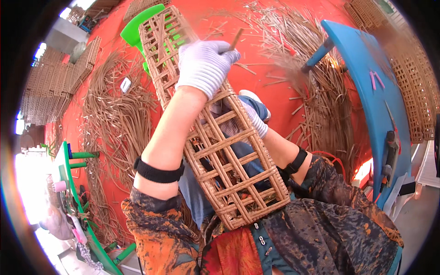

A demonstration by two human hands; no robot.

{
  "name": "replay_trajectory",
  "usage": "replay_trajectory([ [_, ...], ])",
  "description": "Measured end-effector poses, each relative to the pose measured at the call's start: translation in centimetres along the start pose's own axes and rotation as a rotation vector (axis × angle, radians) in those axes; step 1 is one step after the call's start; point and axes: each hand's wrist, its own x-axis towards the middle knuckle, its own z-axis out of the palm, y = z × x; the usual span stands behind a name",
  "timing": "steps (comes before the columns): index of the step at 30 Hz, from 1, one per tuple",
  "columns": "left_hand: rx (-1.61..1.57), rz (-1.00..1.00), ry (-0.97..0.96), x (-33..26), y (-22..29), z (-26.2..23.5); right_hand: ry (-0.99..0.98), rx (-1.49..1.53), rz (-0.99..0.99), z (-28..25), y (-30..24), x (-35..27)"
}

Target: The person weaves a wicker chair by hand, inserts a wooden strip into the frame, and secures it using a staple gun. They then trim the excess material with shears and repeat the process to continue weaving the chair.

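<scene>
A long brown woven basket frame [233,156] with an open lattice slants across my lap, its near end against my jacket. My left hand [204,66], in a white striped glove, is closed above its upper part. A short brown weaving strip [236,39] sticks up between the thumb and fingers of that hand. My right hand [255,120], also gloved, reaches behind the lattice from the right side. Its fingers are mostly hidden by the woven bars. The far end of the frame lies over a bright green stool [133,28].
Loose brown strips [117,101] lie heaped on the red floor [270,59] at left and right. On the right, a blue table [362,59] holds pink snips [376,79] and a hand tool [389,156]. Woven baskets [50,85] are stacked at left. A green stand [75,201] is lower left.
</scene>
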Motion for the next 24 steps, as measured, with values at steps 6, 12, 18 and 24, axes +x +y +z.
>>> replay_trajectory([
  [6, -0.513, -0.172, 0.281, -6.5, -2.9, -5.1, -0.015, 1.258, 0.461, 0.7, 1.4, -1.6],
  [12, -0.549, -0.389, 0.371, -16.2, -6.4, -4.5, -0.034, 1.105, 0.536, -0.1, 1.1, -3.0],
  [18, -0.650, -0.550, 0.338, -19.5, -4.5, -3.8, 0.026, 0.589, 0.469, 0.4, -3.2, -3.7],
  [24, -0.620, -0.453, 0.351, -19.1, -3.9, -3.2, -0.080, 0.424, 0.679, -1.9, -5.1, -3.2],
])
